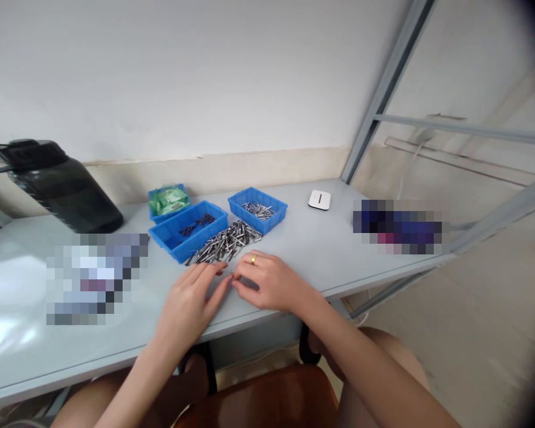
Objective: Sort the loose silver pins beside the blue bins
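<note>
My left hand (pixel 194 300) is at the front of the desk, thumb and index finger apart, with nothing visible between them. Its thumb tip meets the fingertips of my right hand (pixel 267 280), which wears a gold ring. The right fingers are closed in a pinch; whatever they hold is too small to make out. Just beyond both hands lies a loose pile of thin silver metal pins (pixel 227 241), rivet-like in shape. A blue bin (pixel 167 241) with dark pins stands behind the pile on the left. Another blue bin (pixel 271 223), holding silver pins, is behind it on the right.
A small blue bin (pixel 151 209) with a green plastic bag (pixel 169 200) stands at the back. A dark water bottle (pixel 71 190) is on the left, a white device (pixel 320 200) at the back right. Blurred items lie at both sides of the grey desk (pixel 312 255).
</note>
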`<act>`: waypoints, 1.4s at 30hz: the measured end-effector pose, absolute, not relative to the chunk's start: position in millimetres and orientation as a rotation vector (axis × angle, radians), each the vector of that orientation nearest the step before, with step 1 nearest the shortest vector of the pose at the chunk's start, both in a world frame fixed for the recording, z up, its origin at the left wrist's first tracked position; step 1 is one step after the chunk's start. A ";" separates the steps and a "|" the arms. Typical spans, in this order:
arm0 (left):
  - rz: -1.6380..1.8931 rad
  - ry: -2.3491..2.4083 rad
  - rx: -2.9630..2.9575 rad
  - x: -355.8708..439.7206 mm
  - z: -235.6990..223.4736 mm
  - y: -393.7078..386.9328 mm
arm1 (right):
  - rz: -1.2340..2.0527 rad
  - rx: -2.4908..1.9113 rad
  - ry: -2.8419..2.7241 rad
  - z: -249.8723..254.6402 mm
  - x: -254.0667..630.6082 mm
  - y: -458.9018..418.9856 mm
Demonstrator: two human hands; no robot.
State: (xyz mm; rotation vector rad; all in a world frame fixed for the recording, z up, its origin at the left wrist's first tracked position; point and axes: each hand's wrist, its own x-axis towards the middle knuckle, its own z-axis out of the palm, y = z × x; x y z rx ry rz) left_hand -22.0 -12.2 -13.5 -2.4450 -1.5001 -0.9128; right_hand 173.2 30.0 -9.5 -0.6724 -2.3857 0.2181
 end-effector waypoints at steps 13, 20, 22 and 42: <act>-0.755 -1.634 -2.424 -20.1 -14.0 -9.3 | 0.415 -1.097 -1.785 -15.0 175.7 48.9; -0.692 -1.670 -2.456 -18.8 -11.7 -9.3 | 0.434 -1.168 -1.871 -17.1 177.2 57.8; -0.681 -1.677 -2.463 -18.4 -11.1 -9.3 | 0.447 -1.187 -1.881 -16.0 177.1 58.4; -0.689 -1.698 -2.480 -18.4 -12.9 -9.0 | 0.400 -1.315 -1.803 -18.1 178.4 61.8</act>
